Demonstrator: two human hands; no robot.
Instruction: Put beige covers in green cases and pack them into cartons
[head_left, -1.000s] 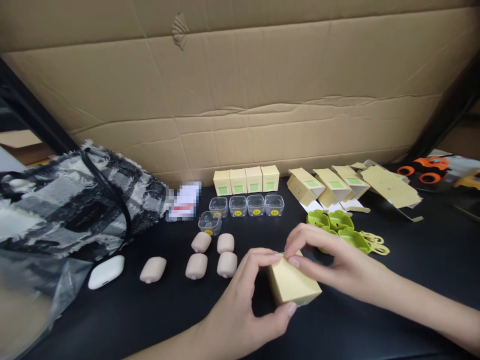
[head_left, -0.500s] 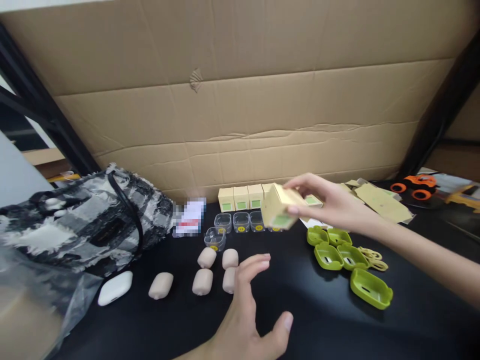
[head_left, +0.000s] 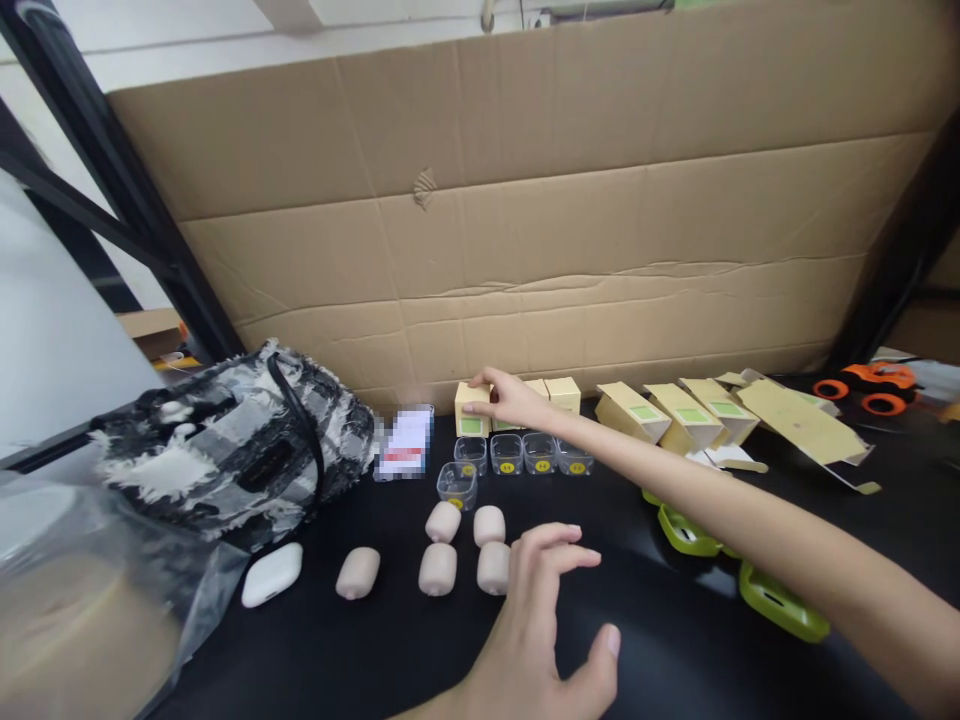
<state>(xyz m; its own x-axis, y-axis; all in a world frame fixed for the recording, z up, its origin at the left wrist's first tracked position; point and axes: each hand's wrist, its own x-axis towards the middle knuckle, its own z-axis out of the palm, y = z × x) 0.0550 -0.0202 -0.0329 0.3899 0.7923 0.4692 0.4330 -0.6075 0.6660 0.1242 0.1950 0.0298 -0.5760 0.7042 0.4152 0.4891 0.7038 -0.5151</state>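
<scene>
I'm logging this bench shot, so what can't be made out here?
All in the head view:
Right hand covers the middle of the box row; whether its grip holds a box is unclear.
The forearm hides parts of the green cases.
Card: blurred, print unreadable.
Plastic bag: cut by the left and bottom edges.
Cups: stickers too small to read.

Black tabletop (head_left: pixel 360 655) carries, rear to front: a row of yellow boxes (head_left: pixel 562 394), clear cups (head_left: pixel 523 453), beige cases (head_left: pixel 437 568), one white case (head_left: pixel 271 574). Right side: open cartons (head_left: pixel 679 410), green cases (head_left: pixel 780 603). Left side: tweed bag (head_left: pixel 225 450).
</scene>
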